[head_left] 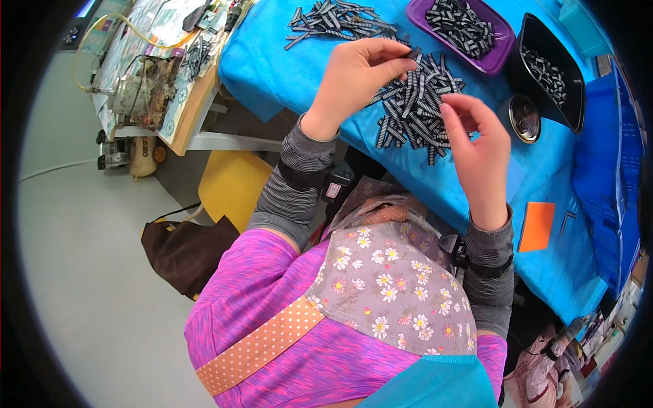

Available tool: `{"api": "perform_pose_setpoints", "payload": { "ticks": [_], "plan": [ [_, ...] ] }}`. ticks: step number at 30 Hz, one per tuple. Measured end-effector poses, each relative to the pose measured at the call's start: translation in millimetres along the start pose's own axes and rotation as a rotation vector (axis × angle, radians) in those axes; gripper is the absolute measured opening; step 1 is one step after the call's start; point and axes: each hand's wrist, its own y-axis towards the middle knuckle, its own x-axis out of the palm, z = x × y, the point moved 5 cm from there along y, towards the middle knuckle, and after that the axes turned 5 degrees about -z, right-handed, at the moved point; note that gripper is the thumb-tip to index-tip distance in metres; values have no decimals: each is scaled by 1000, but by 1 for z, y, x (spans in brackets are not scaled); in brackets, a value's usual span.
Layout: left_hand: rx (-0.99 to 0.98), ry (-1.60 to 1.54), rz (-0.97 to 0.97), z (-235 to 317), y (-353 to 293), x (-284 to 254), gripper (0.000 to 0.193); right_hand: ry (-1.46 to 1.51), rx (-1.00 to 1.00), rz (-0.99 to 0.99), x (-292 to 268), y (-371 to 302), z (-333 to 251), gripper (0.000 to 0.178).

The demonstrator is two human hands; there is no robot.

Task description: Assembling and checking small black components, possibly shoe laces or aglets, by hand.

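A heap of short, black-and-grey ribbed strips (415, 112) lies on the blue-covered table between my hands. My left hand (360, 78) is at the heap's upper left edge, its thumb and forefinger pinched on a small dark ribbed strip (415, 53). On the right side of the heap, my right hand (481, 139) has thumb and forefinger curled close together. What its fingertips hold, if anything, is too small to make out. Farther back is a second pile of longer-looking ribbed strips (340, 22).
A purple tub (491, 62) and a black bin (577, 112), both with small ribbed pieces, stand at the back right. Near them are a round metal dish (524, 119), an orange pad (537, 226) and a hex key (566, 222). A cluttered bench (194, 112) stands left; a yellow chair (228, 187) is below it.
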Motion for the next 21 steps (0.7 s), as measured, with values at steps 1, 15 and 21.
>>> {"api": "perform_pose_setpoints", "payload": {
  "ticks": [1, 15, 21],
  "plan": [
    [-1, 0, 0, 3, -1, 4, 17, 68, 47, 58, -2, 2, 0, 14],
    [12, -13, -198, 13, -10, 36, 20, -46, -145, 227, -13, 7, -11, 9],
    [7, 92, -184, 12, -11, 35, 21, -85, -150, 159, -9, 7, -15, 10]
  ]
}}
